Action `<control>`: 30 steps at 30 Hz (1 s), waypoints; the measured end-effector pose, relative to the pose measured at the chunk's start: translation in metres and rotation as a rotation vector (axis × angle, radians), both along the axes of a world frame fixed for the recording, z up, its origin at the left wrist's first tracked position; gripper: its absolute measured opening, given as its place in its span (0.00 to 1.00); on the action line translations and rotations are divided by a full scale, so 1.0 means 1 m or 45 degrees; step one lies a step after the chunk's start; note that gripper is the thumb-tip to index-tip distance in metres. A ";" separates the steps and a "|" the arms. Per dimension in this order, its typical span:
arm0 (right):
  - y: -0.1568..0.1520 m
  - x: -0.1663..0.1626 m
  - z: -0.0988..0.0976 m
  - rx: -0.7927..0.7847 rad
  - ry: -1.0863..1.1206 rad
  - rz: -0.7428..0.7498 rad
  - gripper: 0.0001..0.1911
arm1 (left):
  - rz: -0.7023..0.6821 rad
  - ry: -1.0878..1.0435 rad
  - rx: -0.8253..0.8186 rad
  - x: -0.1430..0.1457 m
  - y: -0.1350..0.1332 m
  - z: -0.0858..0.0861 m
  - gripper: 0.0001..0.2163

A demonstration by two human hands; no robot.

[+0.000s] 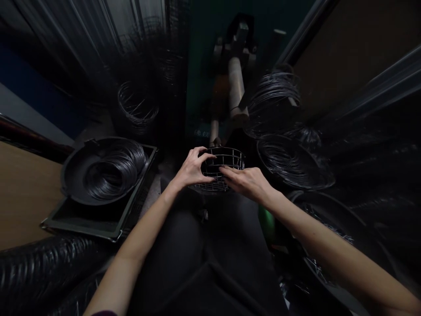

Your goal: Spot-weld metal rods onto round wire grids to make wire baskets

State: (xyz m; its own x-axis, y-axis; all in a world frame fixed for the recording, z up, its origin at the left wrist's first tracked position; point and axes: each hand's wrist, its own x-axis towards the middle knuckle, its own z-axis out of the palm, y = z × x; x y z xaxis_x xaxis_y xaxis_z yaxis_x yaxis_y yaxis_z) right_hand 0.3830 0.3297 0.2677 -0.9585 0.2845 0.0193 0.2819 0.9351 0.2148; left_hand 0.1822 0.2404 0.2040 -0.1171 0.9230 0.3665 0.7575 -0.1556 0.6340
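A small round wire basket with open mesh sides stands in front of my lap, near the base of the machine. Round its left side curl the thumb and fingers of my left hand, holding the wires. My right hand is at the near right side, its fingers drawn together on the basket's wire; their tips partly cover the mesh. Whether a separate small piece is between those fingertips is too dark to tell.
A green machine with a thick cylindrical arm rises ahead. At left, a black basin holds stacked wire rings. Another basin of wire rings stands at right, below a hanging wire bundle. A larger tub holds metal pieces.
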 end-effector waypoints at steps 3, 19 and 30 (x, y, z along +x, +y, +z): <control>0.002 0.000 0.002 0.002 -0.027 -0.011 0.18 | -0.002 -0.001 0.015 0.000 0.004 0.000 0.30; 0.025 -0.020 0.015 -0.068 -0.065 -0.082 0.20 | 0.008 -0.004 -0.004 -0.019 0.026 0.013 0.30; 0.037 -0.011 -0.029 -0.193 0.657 -0.330 0.10 | 0.054 -0.187 0.060 -0.032 0.046 0.014 0.33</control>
State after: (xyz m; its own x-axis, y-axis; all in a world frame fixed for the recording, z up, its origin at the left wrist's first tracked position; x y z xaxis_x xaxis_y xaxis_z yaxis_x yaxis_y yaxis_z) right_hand 0.3724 0.3665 0.2391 -0.7351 0.5437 0.4050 0.5375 0.8314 -0.1408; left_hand 0.1500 0.2860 0.2176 -0.2113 0.8983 0.3852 0.6640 -0.1572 0.7310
